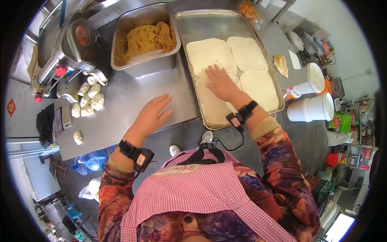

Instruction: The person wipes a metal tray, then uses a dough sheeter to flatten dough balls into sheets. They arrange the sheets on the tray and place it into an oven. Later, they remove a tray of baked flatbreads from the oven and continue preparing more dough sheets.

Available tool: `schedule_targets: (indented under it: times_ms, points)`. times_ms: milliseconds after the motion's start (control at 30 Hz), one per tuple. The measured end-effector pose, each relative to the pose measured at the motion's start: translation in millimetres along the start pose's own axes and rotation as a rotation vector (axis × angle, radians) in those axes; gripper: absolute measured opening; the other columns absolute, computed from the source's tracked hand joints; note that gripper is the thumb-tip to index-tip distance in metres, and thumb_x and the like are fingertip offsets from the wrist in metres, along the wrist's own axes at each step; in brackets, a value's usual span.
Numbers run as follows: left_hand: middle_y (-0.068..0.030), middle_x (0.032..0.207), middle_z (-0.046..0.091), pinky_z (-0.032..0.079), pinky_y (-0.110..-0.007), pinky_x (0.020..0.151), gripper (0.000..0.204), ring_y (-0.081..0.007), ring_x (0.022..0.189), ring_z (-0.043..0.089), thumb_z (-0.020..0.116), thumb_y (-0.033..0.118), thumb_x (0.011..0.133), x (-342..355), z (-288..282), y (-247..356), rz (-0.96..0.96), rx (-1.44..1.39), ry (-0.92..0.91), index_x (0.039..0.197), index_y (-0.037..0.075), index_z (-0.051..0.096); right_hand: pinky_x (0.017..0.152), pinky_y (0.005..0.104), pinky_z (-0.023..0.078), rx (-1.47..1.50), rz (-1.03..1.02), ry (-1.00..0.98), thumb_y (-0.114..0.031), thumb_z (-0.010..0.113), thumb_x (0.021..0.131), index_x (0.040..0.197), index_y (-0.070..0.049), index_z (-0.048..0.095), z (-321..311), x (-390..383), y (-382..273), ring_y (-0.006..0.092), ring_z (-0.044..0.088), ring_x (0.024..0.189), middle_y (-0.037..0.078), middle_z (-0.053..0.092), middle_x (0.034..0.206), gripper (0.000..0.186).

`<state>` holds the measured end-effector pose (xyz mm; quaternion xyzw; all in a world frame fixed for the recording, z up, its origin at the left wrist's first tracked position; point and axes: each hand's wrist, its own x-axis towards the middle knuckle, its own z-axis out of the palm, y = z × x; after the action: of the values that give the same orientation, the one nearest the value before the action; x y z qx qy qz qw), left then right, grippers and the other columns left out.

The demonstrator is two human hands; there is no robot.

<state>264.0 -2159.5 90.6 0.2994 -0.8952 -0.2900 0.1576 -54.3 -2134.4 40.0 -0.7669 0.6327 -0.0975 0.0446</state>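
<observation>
Flat squarish sheets of dough lie two by two on a metal baking tray (207, 23). My right hand (222, 83) rests over the near-left dough sheet (209, 101), fingers spread toward the far-left dough sheet (211, 54); whether it presses down I cannot tell. On the right side of the tray are a far dough sheet (247, 53) and a near dough sheet (260, 89). My left hand (151, 115) hovers by the steel table (161, 86), left of the tray, fingers apart and holding nothing.
A deep steel pan (147, 66) of brown filling (145, 40) stands behind my left hand. Left of it is a metal machine (76, 44), with several dough balls (96, 102) and a small scale (65, 117) close by. White buckets (312, 108) stand at the right.
</observation>
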Motion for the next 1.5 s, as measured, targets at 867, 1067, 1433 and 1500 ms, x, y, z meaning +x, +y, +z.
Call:
schedule_targets:
  times_ms: [867,1067,1433,1500]
  points:
    - [-0.0190,0.122,0.058,0.044,-0.037,0.096,0.032,-0.0342,0.114,0.054,0.062,0.012,0.085,-99.3,-9.7,-18.1,-0.338,-0.176,0.193,0.116,0.003,0.060,0.100,0.0472,0.037,0.020,0.128,-0.168,-0.025,0.047,0.087,0.111,0.005,0.056,32.9,63.0,67.3,0.0408,0.050,0.112,0.025,0.054,0.120,0.040]
    - [-0.0177,0.122,0.058,0.043,-0.037,0.097,0.035,-0.0336,0.115,0.054,0.060,0.016,0.087,-126.1,-14.0,-47.0,-0.525,-0.099,0.260,0.120,0.003,0.057,0.101,0.0350,0.039,0.688,0.459,-0.021,-0.032,0.056,0.089,0.132,0.000,0.048,-4.8,4.4,93.5,0.0289,0.050,0.122,0.024,0.052,0.130,0.054]
    - [-0.0191,0.145,0.032,0.029,-0.043,0.109,0.058,-0.0333,0.135,0.028,0.062,0.015,0.083,-119.7,-88.8,-232.5,-0.690,0.611,0.152,0.136,0.008,0.040,0.105,0.0327,0.033,0.739,0.428,0.285,-0.017,0.056,0.092,0.133,-0.001,0.048,-76.3,-26.3,-23.5,0.0201,0.046,0.125,0.013,0.051,0.134,0.044]
    - [-0.0157,0.133,0.045,0.040,-0.042,0.100,0.055,-0.0321,0.124,0.043,0.064,0.012,0.080,-114.2,-95.0,-248.9,-0.605,0.663,0.222,0.132,0.016,0.047,0.105,0.0329,0.033,0.680,0.422,0.322,-0.015,0.056,0.092,0.131,-0.001,0.050,-75.6,-20.4,-59.8,0.0195,0.047,0.123,0.011,0.052,0.133,0.042]
